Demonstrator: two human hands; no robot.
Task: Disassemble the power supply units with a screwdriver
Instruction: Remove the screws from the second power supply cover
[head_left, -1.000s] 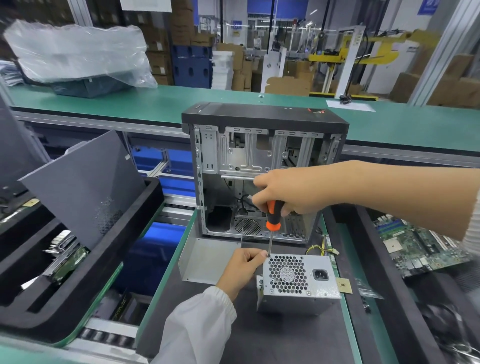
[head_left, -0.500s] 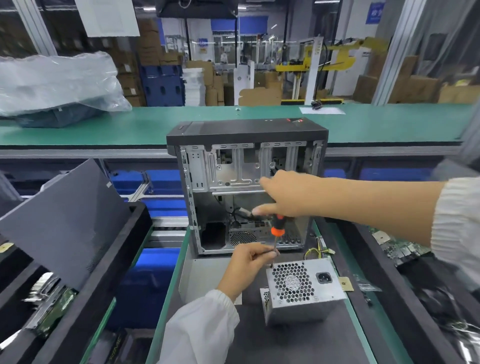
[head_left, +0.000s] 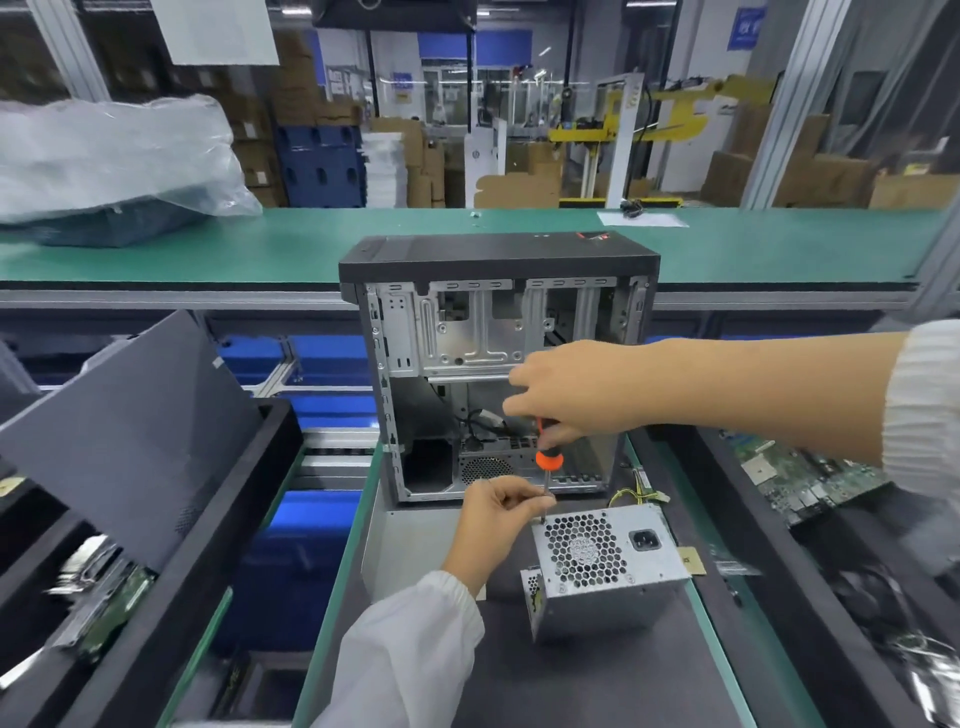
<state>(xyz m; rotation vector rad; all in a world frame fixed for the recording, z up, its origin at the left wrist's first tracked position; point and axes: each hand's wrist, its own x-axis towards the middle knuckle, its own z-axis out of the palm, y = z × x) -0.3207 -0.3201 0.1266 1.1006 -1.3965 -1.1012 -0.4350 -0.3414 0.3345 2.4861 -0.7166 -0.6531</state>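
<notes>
Gripping the orange screwdriver (head_left: 546, 457) upright, the right hand (head_left: 571, 389) sets its tip at the power supply unit's (head_left: 608, 566) corner; the left hand (head_left: 498, 512) pinches the shaft.

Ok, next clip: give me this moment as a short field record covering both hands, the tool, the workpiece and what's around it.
workpiece: power supply unit, silver, fan grille facing up, on the dark mat
tool: screwdriver, orange handle, tip down at the unit's near-left top corner
right hand: grips the screwdriver handle from above
left hand: pinches the shaft near the tip
behind: open computer case, upright, side panel off
right side: circuit boards in a dark tray
left side: grey panel leaning in a black bin
</notes>
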